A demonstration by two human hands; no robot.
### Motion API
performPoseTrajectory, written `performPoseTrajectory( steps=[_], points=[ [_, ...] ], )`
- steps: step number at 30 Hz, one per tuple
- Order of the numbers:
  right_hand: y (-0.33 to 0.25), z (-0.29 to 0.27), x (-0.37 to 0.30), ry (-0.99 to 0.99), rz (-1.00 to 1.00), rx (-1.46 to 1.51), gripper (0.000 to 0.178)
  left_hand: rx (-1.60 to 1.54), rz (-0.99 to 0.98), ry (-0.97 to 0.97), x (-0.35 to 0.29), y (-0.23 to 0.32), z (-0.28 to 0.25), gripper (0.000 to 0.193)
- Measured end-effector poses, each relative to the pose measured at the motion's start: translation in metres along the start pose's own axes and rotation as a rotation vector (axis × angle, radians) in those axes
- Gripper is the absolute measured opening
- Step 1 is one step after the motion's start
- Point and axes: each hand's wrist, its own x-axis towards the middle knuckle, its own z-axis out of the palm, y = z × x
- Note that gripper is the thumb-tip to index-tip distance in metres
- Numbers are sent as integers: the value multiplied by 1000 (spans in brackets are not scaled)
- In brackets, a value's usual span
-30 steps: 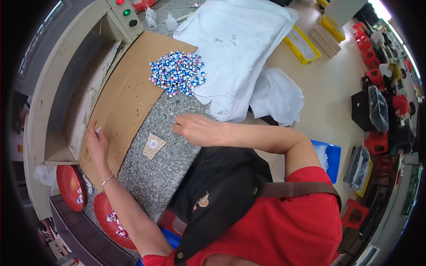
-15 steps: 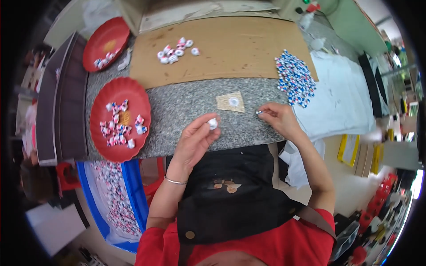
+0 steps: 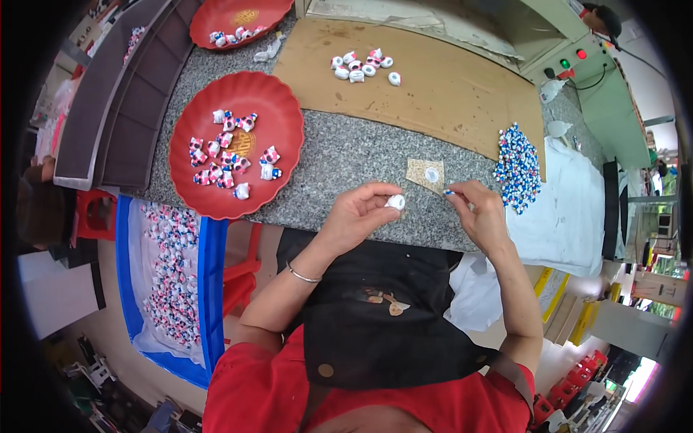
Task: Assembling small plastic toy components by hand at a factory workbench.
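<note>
My left hand [image 3: 359,216] pinches a small white rounded figurine piece [image 3: 395,203] between thumb and fingers, just above the near edge of the grey stone worktop. In my right hand [image 3: 479,212], thumb and forefinger close on a tiny blue-and-white piece [image 3: 449,193]. Its tip is at the lower right corner of a tan textured pad [image 3: 416,172], which has a round whitish dab [image 3: 432,175] on it. Right of that hand lies a heap of tiny blue, white and red pieces [image 3: 517,169]. Several white-and-pink pieces [image 3: 356,75] sit on the cardboard sheet [image 3: 447,86].
A red scalloped plate [image 3: 188,144] holding several painted figurines stands at left, with another red plate [image 3: 206,14] behind it. Further left is a dark divided tray [image 3: 119,108]. Below, a blue crate [image 3: 211,289] holds many figurines. White cloth [image 3: 570,216] covers the right side.
The view has swung left, so the bench appears shifted right. My right hand has brought its tiny piece closer to the tan pad. My left hand still holds the white piece.
</note>
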Motion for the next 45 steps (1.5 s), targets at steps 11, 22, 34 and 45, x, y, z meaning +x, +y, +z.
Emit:
performPoseTrajectory(
  steps=[11,22,34,45],
  points=[
    [0,16,44,-82,-221,-265,6,-185,-28,-11,4,11,-13,37],
    [1,16,44,-89,-223,-244,6,-217,135,-103,11,15,-7,32],
    [4,15,44,-113,-223,-238,6,419,270,100,13,13,-1,33],
    [-15,5,24,-18,308,661,15,680,471,170,27,0,12,35]
  ],
)
